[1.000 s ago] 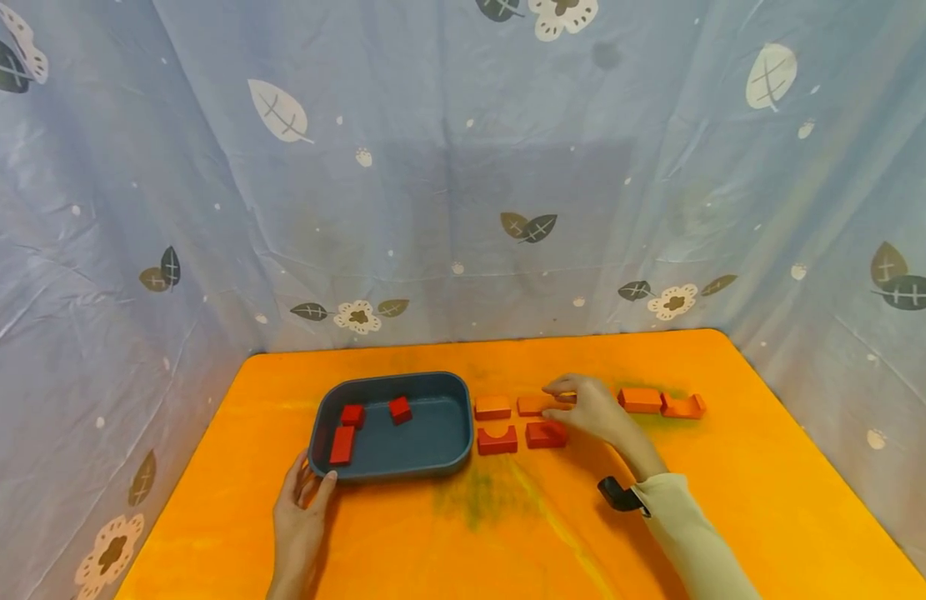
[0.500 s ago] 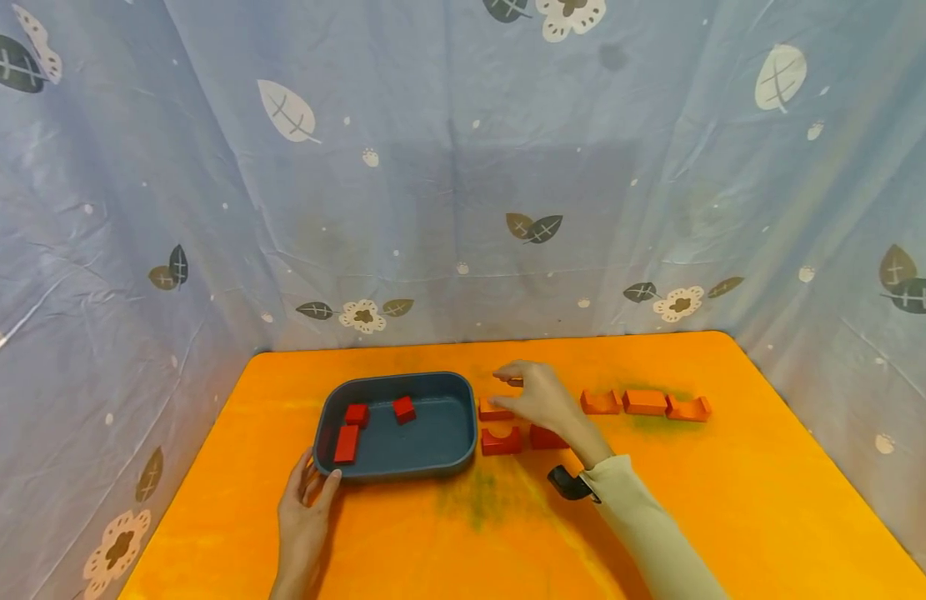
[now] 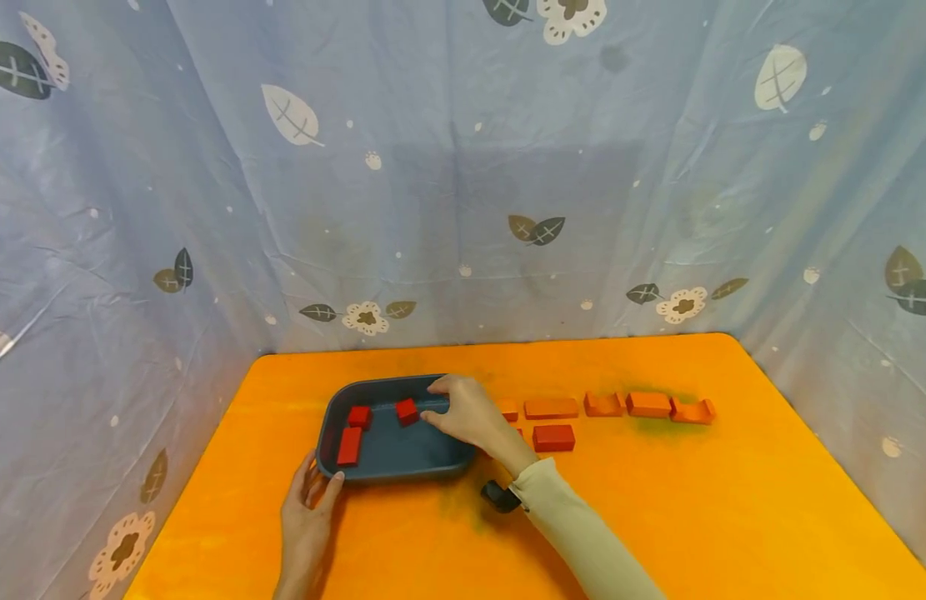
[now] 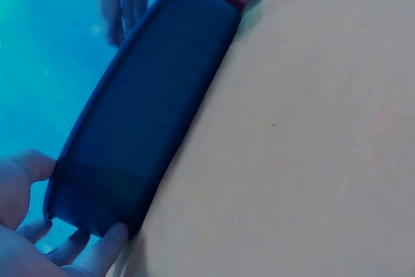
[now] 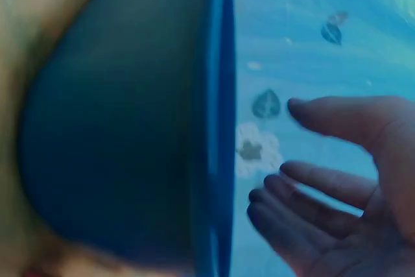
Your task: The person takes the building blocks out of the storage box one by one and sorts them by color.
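Right hand (image 3: 470, 417) over the tray (image 3: 335, 467), fingers relaxed, holding nothing visible. Left hand (image 3: 307, 518) touches the tray's corner, fingers straight. Risk: sleeve drags the nearest blocks (image 3: 553, 437) out of line.

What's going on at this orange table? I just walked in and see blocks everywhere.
A person is working with red blocks and a dark blue tray. The left hand rests against the tray's near left corner. The right hand is over the tray's right end, fingers spread and apparently empty. Three red blocks lie in the tray; more blocks sit in rows on the table to its right.
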`<state>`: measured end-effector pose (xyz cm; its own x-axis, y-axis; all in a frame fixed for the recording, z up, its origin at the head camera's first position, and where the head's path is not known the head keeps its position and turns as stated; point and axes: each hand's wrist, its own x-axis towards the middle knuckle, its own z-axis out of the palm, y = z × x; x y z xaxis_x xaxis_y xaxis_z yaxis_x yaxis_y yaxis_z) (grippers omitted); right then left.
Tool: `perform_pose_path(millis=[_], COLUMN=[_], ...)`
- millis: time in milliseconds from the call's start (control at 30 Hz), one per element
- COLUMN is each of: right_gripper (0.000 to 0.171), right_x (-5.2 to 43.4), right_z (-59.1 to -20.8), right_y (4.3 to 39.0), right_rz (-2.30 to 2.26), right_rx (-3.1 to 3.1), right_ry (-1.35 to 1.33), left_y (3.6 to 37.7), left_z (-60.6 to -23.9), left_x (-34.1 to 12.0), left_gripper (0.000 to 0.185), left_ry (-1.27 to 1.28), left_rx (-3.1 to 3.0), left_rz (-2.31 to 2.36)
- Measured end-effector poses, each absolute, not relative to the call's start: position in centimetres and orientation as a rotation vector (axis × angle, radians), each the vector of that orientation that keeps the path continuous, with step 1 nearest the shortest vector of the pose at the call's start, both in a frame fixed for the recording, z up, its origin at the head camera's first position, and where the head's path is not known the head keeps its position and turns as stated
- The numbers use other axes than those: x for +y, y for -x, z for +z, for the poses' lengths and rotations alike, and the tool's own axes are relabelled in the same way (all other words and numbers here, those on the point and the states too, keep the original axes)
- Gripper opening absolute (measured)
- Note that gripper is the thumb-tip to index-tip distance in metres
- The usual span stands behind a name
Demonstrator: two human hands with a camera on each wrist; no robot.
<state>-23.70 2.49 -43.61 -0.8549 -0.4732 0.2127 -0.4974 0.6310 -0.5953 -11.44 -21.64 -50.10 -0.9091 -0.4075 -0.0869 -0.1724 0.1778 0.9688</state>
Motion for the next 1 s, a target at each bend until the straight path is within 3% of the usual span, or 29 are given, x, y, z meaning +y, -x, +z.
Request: perform_pose_path(millis=[267, 467, 1000], right_gripper=[0.050, 0.054, 0.031], right_x=[-0.3, -1.4, -3.3], right_z=[-45.1, -45.8, -47.4], right_y=[24.5, 25.1, 25.3], right_rz=[0.859, 0.639, 0.492], right_rx=[-2.931, -2.956, -2.888], right_ry=[-0.825, -0.983, -0.787], left_y=[11.7, 11.5, 11.5], left_z=[-50.4, -50.3, -50.1], left_x=[-21.3, -21.6, -21.6], left_gripper=[0.071, 0.071, 0.071], left_ry=[-0.554, -0.568, -0.579], left_rx=[-2.277, -2.298, -2.278], left_rz=[-1.802, -1.776, -1.810])
